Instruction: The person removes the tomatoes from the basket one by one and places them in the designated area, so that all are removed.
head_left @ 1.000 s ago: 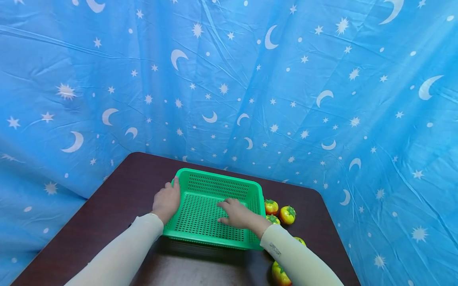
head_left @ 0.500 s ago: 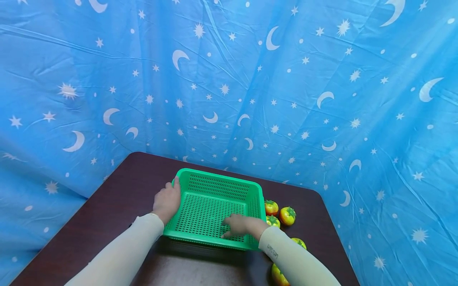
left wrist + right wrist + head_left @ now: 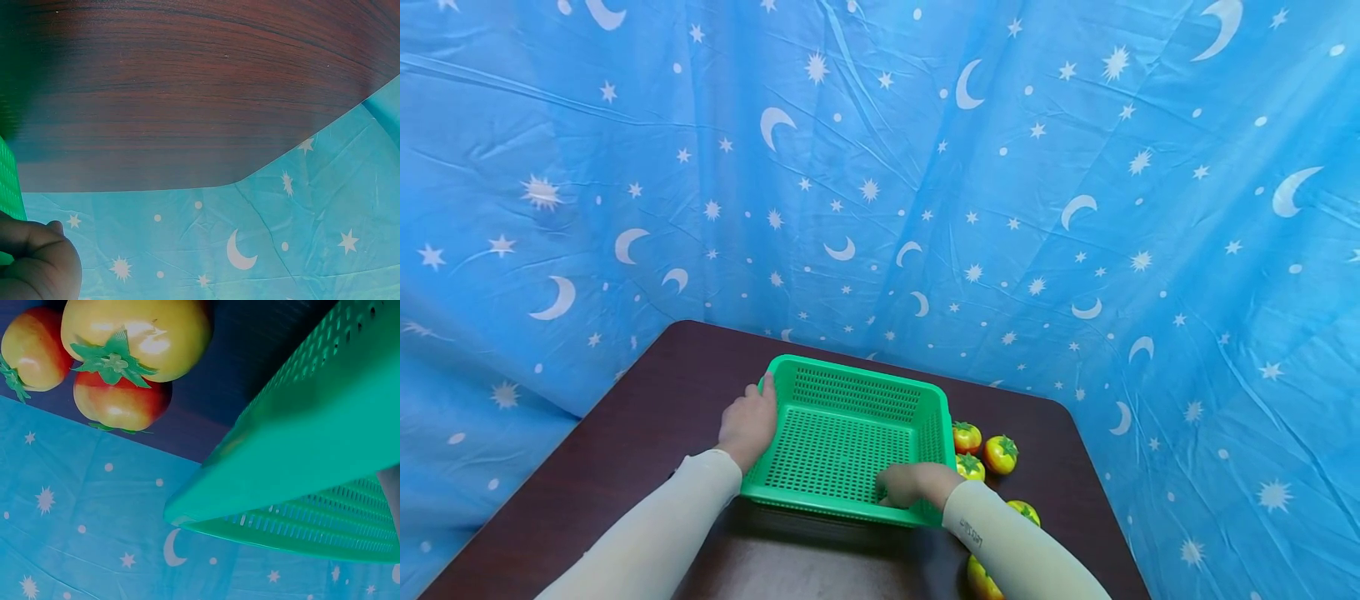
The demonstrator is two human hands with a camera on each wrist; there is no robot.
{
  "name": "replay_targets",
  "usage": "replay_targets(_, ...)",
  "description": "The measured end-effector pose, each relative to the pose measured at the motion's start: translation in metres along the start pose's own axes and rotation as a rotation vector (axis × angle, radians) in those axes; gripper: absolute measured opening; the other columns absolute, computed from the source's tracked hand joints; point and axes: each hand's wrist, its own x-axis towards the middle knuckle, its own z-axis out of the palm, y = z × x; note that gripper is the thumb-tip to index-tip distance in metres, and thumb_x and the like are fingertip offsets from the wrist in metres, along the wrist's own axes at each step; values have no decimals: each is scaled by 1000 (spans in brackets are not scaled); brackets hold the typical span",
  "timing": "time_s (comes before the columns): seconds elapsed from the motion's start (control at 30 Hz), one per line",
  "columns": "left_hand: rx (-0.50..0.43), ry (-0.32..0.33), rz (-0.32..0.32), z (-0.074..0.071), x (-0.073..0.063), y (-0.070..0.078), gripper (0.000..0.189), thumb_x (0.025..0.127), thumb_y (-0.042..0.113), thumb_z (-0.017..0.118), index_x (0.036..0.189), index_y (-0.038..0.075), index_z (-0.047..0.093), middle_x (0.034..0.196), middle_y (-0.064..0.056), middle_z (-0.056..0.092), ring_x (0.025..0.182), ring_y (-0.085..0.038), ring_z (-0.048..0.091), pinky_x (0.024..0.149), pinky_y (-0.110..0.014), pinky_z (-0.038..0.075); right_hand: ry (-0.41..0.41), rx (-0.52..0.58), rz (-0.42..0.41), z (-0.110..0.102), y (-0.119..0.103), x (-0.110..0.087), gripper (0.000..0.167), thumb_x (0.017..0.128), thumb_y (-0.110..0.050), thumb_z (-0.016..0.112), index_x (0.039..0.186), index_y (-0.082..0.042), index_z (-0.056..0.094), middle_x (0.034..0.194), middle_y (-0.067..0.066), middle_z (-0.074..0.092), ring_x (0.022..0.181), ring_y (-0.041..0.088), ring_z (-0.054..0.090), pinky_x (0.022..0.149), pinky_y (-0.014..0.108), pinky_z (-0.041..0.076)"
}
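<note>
A green plastic basket with perforated walls and floor sits on the dark wooden table, with nothing seen lying in its visible part. My left hand grips its left rim, thumb lying along the edge; the left wrist view shows part of that hand beside the green wall. Over the basket's right side reaches my right hand, low inside near the front right corner. Its fingers bend downward and their tips are mostly hidden, so any contact is unclear. In the right wrist view the basket wall hides nearly all of this hand.
Several yellow-and-red fruits with green leafy tops, such as this fruit, lie on the table right of the basket. My right sleeve partly covers the nearer ones. A blue curtain with moons and stars surrounds the table.
My right hand has moved from the basket's middle toward its front right corner and lower, its spread fingers now bent downward. The left hand and basket stay nearly put.
</note>
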Motion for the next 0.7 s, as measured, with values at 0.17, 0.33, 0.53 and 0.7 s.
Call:
replay_targets(0.17,6,5,-6,2,1,0,58,103,-1,41,157,-4,20,110,-28,55,71,-28,57,58,-43,51,-1,25,7,1,1,-2,28,100,-32,60,123,-17,66,117,-2,68,95,9,56,91,33,53)
replay_targets(0.33,61,15,-5,3,2,-1,61,102,2,45,157,-4,21,102,-25,54,67,-26,53,54,-41,49,3,20,-1,1,0,-2,29,100,-31,60,126,-18,67,121,-1,67,96,9,56,95,34,53)
replay_targets(0.53,140,66,9,0,-2,-2,59,102,6,47,156,-4,25,116,-31,54,74,-32,56,59,-46,51,5,37,6,-1,1,0,33,100,-34,60,128,-19,66,124,-1,66,99,11,55,98,37,53)
replay_targets(0.7,167,98,33,1,-4,-3,57,103,8,46,156,0,28,154,-30,37,110,-44,56,78,-55,53,7,52,3,0,3,2,33,99,-36,61,127,-19,66,122,-1,66,98,12,54,95,37,54)
